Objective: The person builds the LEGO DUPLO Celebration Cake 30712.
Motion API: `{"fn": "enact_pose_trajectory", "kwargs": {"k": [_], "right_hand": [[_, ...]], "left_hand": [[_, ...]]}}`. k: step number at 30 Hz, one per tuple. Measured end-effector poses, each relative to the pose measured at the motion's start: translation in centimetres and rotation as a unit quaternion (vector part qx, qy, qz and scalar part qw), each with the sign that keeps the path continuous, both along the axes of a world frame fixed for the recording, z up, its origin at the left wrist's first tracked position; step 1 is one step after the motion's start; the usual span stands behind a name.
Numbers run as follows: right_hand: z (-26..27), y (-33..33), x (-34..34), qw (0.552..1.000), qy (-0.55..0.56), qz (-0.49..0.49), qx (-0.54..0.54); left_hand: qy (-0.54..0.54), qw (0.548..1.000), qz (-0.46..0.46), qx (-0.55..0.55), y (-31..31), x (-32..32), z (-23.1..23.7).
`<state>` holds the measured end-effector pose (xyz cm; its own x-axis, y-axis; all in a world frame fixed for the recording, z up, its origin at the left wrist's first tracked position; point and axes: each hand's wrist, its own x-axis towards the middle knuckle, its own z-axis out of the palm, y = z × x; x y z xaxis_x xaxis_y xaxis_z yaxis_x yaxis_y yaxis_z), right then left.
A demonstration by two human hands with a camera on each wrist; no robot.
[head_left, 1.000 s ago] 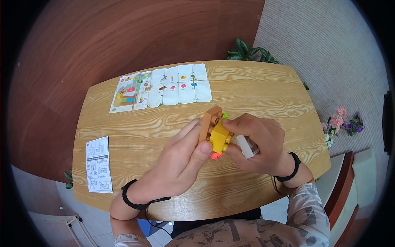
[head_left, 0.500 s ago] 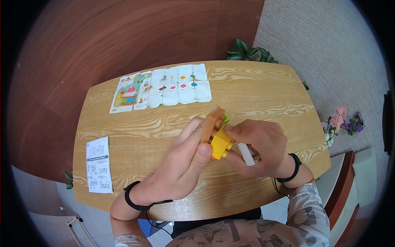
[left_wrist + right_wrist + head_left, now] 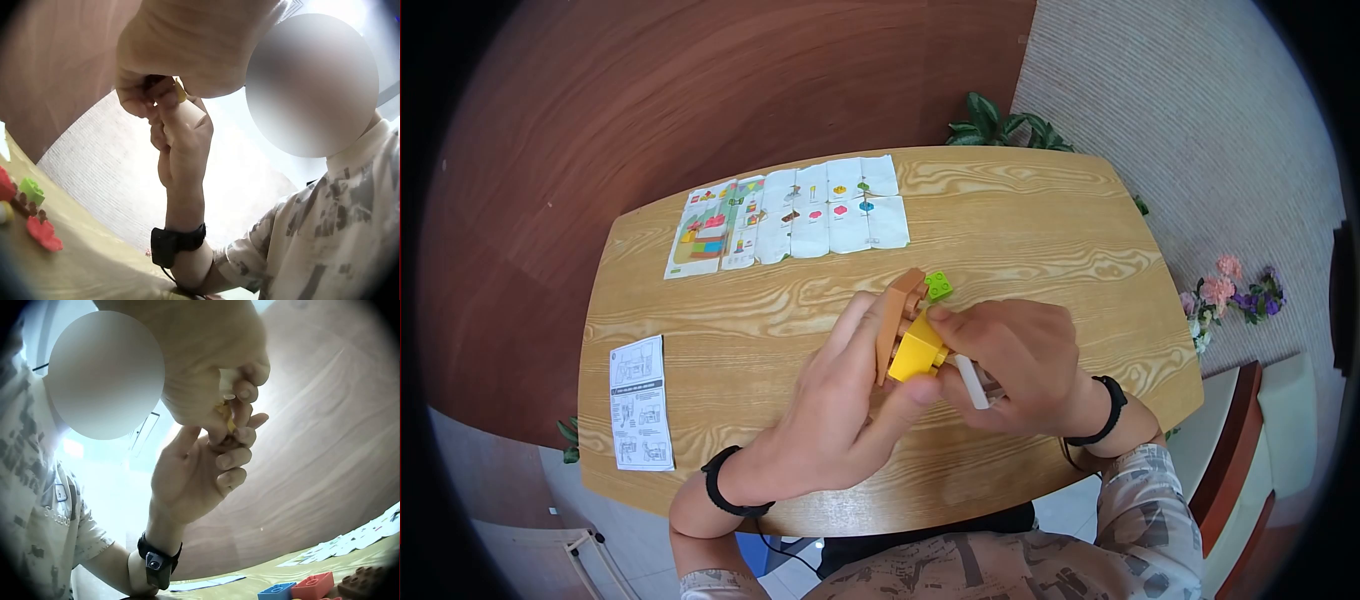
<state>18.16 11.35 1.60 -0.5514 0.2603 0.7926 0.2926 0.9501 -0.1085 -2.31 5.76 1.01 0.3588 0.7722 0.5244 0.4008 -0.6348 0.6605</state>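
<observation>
In the head view my left hand (image 3: pixel 825 405) grips a light-brown brick (image 3: pixel 894 318) from its left side, the thumb at the lower end of a yellow brick (image 3: pixel 916 350). The yellow brick lies close against the brown brick's studded side. My right hand (image 3: pixel 1025 360) pinches the yellow brick between thumb and fingers. It also holds a white piece (image 3: pixel 971 382) against its curled fingers. In the right wrist view the fingers hide most of the yellow brick (image 3: pixel 230 419). A green brick (image 3: pixel 939 286) lies on the table just beyond the hands.
An unfolded picture sheet (image 3: pixel 810 240) lies along the table's far edge, a printed leaflet (image 3: pixel 640 400) at the left. Under the hands stand a blue brick (image 3: pixel 277 592), a red brick (image 3: pixel 314 585), a dark-brown brick (image 3: pixel 362 581) and a pink-red flower piece (image 3: pixel 44 234).
Both hands have shifted slightly left with the bricks. The green brick now shows fully, and the pink-red piece below the hands is hidden. The left thumb has slid down the yellow brick.
</observation>
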Motion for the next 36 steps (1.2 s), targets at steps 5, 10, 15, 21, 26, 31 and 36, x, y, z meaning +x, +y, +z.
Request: {"fn": "enact_pose_trajectory", "kwargs": {"k": [5, 10, 15, 21, 26, 31, 36], "right_hand": [[0.1, -0.5, 0.0, 1.0, -0.012, -0.005, -0.003], [0.1, -0.6, 0.3, 0.998, -0.055, 0.001, -0.007], [0.0, -0.6, -0.3, 1.0, -0.007, -0.003, -0.003], [0.6, -0.3, 0.0, 0.999, -0.025, 0.009, -0.025], [0.9, -0.4, -0.1, 0.998, 0.014, 0.033, -0.049], [1.2, -0.3, 0.3, 0.998, 0.012, 0.028, -0.06], [1.6, -0.3, 0.4, 0.998, 0.008, 0.034, -0.048]], "left_hand": [[0.033, 0.998, 0.046, -0.012, -0.6, 0.4, 0.6], [0.052, 0.996, 0.066, 0.005, -0.7, 0.3, 0.5], [0.018, 0.999, 0.045, -0.022, -0.5, 0.2, 0.6], [-0.056, 0.996, 0.002, -0.063, 0.0, -0.5, 1.0], [-0.097, 0.992, -0.02, -0.081, 0.6, -1.2, 0.6], [-0.248, 0.962, -0.024, -0.109, 0.1, -0.3, 0.1], [-0.328, 0.924, -0.059, -0.189, 0.2, -0.9, 0.1]]}}
